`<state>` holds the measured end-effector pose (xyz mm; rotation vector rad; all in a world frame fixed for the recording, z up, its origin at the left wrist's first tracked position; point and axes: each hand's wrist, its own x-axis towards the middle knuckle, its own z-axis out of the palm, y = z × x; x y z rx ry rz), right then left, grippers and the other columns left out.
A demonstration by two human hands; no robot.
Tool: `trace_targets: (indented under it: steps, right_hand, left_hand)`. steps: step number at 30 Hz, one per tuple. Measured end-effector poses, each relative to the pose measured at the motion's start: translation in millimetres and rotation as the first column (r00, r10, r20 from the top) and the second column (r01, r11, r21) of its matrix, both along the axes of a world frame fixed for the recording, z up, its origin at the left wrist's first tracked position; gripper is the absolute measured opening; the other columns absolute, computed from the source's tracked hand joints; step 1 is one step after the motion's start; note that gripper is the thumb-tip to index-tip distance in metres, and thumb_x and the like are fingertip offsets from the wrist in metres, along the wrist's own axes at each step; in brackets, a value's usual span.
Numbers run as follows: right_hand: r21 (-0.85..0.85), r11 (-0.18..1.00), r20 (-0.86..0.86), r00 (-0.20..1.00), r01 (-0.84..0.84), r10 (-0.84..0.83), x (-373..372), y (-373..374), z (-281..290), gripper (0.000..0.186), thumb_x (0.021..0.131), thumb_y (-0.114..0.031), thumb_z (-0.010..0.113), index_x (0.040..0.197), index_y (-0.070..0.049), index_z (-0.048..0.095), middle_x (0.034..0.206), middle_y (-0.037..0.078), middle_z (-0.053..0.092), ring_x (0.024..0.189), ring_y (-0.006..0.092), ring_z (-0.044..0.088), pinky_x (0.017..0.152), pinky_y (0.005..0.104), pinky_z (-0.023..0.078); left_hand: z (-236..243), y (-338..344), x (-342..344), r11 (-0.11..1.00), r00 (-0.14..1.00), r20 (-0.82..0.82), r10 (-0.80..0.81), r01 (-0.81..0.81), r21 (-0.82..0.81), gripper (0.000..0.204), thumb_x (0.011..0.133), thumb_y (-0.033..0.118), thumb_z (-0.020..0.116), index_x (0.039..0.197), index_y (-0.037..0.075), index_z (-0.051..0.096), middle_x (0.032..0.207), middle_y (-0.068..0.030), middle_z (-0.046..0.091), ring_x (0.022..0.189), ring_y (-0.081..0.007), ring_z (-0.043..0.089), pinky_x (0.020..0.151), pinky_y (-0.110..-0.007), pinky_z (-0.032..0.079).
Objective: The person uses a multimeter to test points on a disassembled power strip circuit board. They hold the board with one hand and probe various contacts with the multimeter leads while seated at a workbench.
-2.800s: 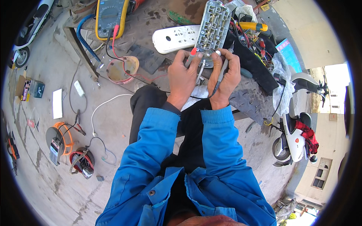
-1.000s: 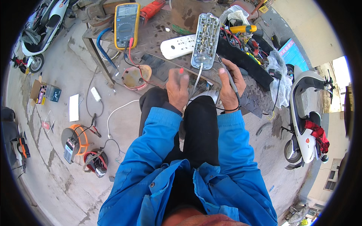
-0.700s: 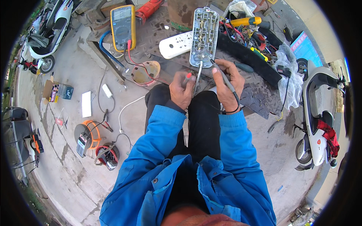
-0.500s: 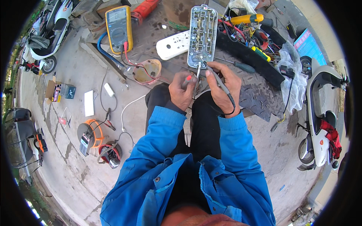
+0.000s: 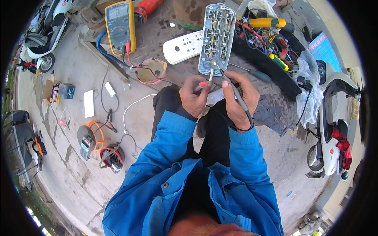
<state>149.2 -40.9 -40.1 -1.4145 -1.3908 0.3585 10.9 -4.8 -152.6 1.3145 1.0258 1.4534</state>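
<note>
My left hand is closed round a red-tipped grey test probe and pinches the end of a white cord. The cord meets the near end of an opened grey power strip, whose metal contacts lie bare. My right hand grips a grey and black test probe like a pen, its tip close to the strip's near end; whether it touches is too small to tell. Red and black leads run from a yellow multimeter toward my hands. The strip's white cover lies beside it.
A screwdriver lies right of the strip, by a black tray of tools and wires. A round pan sits left of my knees. An orange reel and small boxes stand on the ground. A scooter is at right.
The power strip, cover and tray appear slightly farther right, the multimeter slightly left. Both hands have shifted a little right and nearer, still gripping the probes.
</note>
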Motion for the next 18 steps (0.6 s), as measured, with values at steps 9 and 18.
trace_targets:
  steps: [9,18]
  right_hand:
    - [-0.006,0.999,0.062,0.997,0.04,-0.039,0.3,3.7,-2.4,0.023,0.1,-0.007,0.081,0.122,0.0,0.081,0.097,0.011,0.079,0.084,0.0168,0.074,0.079,0.0314,0.059]
    - [0.019,1.0,0.157,0.988,0.004,-0.007,1.9,6.5,0.2,0.027,0.093,0.0,0.083,0.12,-0.001,0.081,0.094,0.015,0.075,0.082,0.03,0.072,0.075,0.0394,0.057]
  left_hand:
    - [8.7,-0.5,-3.4,1.0,1.0,0.01,-0.016,0.016,-0.01,0.022,0.104,0.006,0.086,0.117,0.002,0.068,0.093,-0.0029,0.077,0.081,-0.0061,0.066,0.071,-0.024,0.054]
    - [8.1,2.0,-8.3,0.998,0.999,-0.044,-0.013,0.016,0.068,0.025,0.104,0.007,0.087,0.119,0.001,0.068,0.095,-0.0048,0.078,0.083,-0.0079,0.069,0.074,-0.026,0.057]
